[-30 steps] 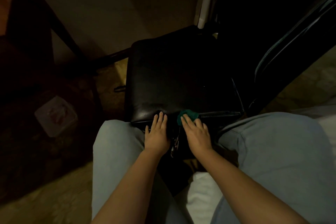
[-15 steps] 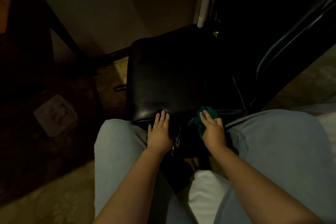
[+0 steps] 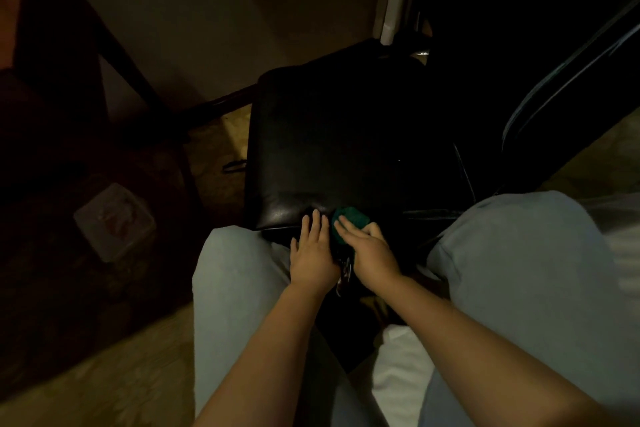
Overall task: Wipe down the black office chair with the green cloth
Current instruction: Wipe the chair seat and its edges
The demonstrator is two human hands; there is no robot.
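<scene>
text: none legible | labels: none | brands: none | numbers: none | scene too dim to read

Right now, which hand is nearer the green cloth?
Right. The right hand lies on the cloth at the seat's front edge; the left hand rests on the seat just left of it.
</scene>
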